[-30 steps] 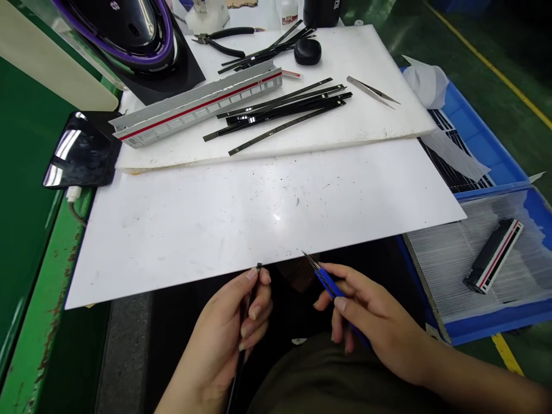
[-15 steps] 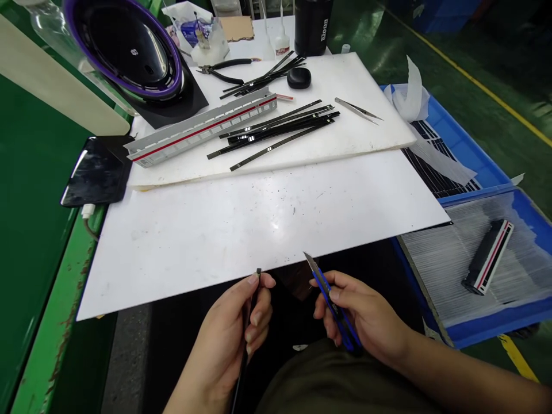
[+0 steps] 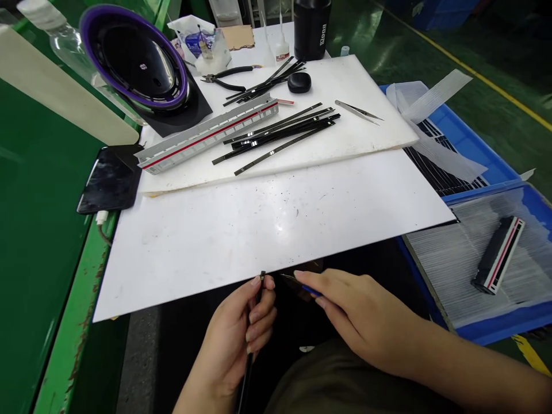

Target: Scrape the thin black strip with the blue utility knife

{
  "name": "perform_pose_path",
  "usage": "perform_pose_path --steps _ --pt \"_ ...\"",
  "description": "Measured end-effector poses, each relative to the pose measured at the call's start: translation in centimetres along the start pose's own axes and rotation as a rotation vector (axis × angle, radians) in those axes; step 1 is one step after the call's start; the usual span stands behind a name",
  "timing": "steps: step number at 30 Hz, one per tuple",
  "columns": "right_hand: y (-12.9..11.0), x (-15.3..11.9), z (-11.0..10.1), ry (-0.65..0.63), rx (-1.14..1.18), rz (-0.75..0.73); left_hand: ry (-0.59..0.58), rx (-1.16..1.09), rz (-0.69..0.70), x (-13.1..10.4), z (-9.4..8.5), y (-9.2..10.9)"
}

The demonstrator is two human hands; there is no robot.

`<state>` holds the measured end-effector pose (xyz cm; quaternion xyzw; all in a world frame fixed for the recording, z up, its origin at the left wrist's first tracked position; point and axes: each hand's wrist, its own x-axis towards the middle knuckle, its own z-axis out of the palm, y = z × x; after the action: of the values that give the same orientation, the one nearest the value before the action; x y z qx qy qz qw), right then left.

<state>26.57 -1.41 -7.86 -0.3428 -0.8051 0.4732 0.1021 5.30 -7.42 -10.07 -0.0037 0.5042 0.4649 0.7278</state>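
Turned palm-down since the earlier frames, the right hand (image 3: pixel 360 310) now points its blue knife (image 3: pixel 311 291) leftward, at the strip's upper end. Its fingers are closed over the handle, which they mostly hide. The left hand (image 3: pixel 241 322) is curled shut around a dark strip (image 3: pixel 246 374), thumb pinching near the top, so that a short end pokes out just below the edge of the white sheet (image 3: pixel 207 247). The blade seems to stop just short of the left fingertips, though it is thin and hard to make out against the dark. Beyond, on a white foam slab (image 3: pixel 366 80), lie loose black strips (image 3: pixel 280 135), a grey red-striped shell (image 3: pixel 211 138) and tweezers (image 3: pixel 357 111).
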Motion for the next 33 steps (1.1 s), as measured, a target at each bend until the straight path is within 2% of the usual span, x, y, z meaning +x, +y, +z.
perform_pose_path --steps 4,8,19,33 --pt "-0.9 2.1 -0.5 -0.02 -0.249 -0.014 0.069 0.109 0.02 0.1 0.0 0.1" --pt "-1.4 3.1 0.0 -0.034 -0.406 -0.02 0.077 0.182 0.02 0.0 0.0 0.1" --pt "-1.4 4.0 0.3 -0.086 -0.403 -0.05 0.091 0.201 -0.018 -0.1 0.2 0.3" --pt "-1.0 4.4 -0.7 -0.156 -0.43 -0.119 0.119 0.199 -0.03 -0.4 0.5 0.3"
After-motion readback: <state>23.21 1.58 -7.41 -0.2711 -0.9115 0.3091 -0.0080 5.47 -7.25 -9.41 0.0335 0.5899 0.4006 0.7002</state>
